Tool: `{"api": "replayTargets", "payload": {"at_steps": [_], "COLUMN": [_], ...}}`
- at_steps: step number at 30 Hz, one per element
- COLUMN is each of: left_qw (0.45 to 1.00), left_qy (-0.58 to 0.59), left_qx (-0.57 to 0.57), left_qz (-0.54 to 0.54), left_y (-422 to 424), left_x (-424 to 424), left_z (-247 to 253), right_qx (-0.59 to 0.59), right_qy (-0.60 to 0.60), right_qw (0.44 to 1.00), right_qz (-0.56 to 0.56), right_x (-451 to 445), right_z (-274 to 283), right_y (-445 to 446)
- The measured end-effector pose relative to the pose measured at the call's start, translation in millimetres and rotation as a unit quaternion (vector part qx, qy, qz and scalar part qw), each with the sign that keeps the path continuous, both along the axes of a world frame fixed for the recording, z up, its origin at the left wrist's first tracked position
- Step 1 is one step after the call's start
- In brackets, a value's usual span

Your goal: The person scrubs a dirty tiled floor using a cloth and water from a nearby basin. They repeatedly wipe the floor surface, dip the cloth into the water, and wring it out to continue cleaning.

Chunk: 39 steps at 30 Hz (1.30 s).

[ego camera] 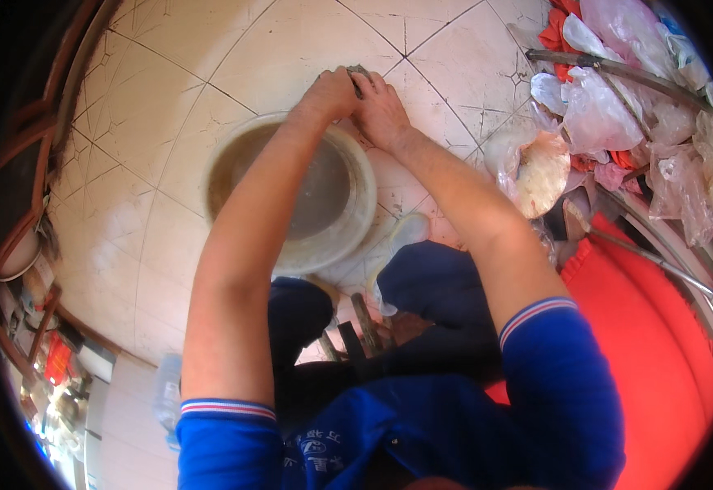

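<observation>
My left hand (pixel 331 97) and my right hand (pixel 383 113) are pressed together just beyond the far rim of a pale round basin (pixel 365 190). Between them they grip a small dark grey wad (pixel 359 71) that looks like a rag. Fingers hide most of it, so its full shape cannot be told. Murky grey-brown water (pixel 316 208) stands in the basin on the tiled floor. My left forearm crosses over the basin, while my right forearm passes to the right of it.
Crumpled plastic bags (pixel 601 110) and a long stick (pixel 614 64) lie at the upper right. Red fabric (pixel 632 343) spreads at the lower right. A clear plastic bottle (pixel 169 392) is at the lower left. Dark wooden furniture (pixel 38 141) lines the left edge.
</observation>
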<state>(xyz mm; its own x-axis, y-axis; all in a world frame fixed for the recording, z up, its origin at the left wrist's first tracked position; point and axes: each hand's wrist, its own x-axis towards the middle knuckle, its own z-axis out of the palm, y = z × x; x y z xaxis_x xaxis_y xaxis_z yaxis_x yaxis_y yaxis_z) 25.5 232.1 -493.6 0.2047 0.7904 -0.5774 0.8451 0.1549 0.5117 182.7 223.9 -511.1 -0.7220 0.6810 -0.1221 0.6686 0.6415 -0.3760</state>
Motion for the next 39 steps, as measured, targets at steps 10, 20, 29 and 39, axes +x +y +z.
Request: {"api": "replayTargets", "payload": {"at_steps": [10,20,29,39], "left_qw": [0.981,0.997,0.995,0.996], "left_qy": [-0.128,-0.035,-0.020,0.015], "left_qx": [0.010,0.074,0.080,0.081], "left_qz": [0.145,0.000,0.063,-0.035], "left_y": [-2.5,-1.5,-17.7,-17.1], "left_x": [41.3,54.4,44.6,85.0], "left_z": [-11.5,31.0,14.3,27.1], "right_qx": [0.067,0.044,0.034,-0.031], "right_qy": [-0.096,-0.293,-0.186,-0.313], "right_qw": [0.978,0.942,0.982,0.917], "right_qz": [0.173,-0.156,0.015,-0.246], "right_x": [76.8,133.7,98.1,176.9], "right_z": [5.7,-14.0,-13.4,-9.0], "right_y": [32.4,155.8,49.1,154.7]}}
